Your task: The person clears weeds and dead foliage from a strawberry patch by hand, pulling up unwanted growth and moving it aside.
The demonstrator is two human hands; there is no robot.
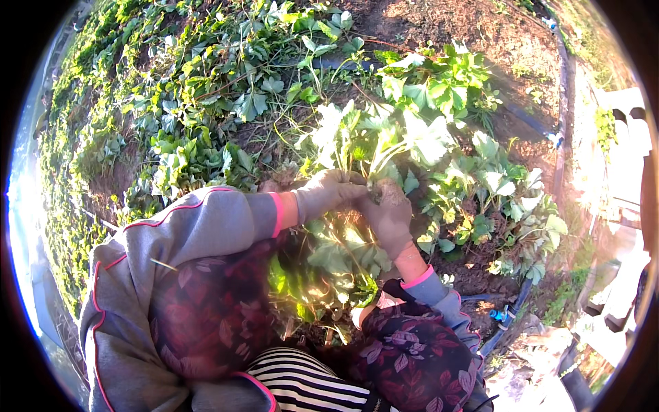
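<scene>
Both hands wear light, soiled work gloves and meet in front of the knees. My left hand [329,194] grips the stems of a leafy strawberry-like plant [329,136], whose leaves fan out beyond the fingers. Close against it, my right hand [388,213] is closed around the base of stems of the same bunch [388,149]. Exactly which stems each hand holds is hard to tell. Below the hands, more broad green leaves [340,252] hang or lie between the knees; the glove fingers partly hide where they join.
Dense rows of low leafy plants [206,92] spread to the left and ahead. A plant clump [489,190] stands at the right on dark soil. Beyond it run an irrigation pipe [562,113] and a blue fitting [498,315]. White blocky objects [625,139] are at the far right.
</scene>
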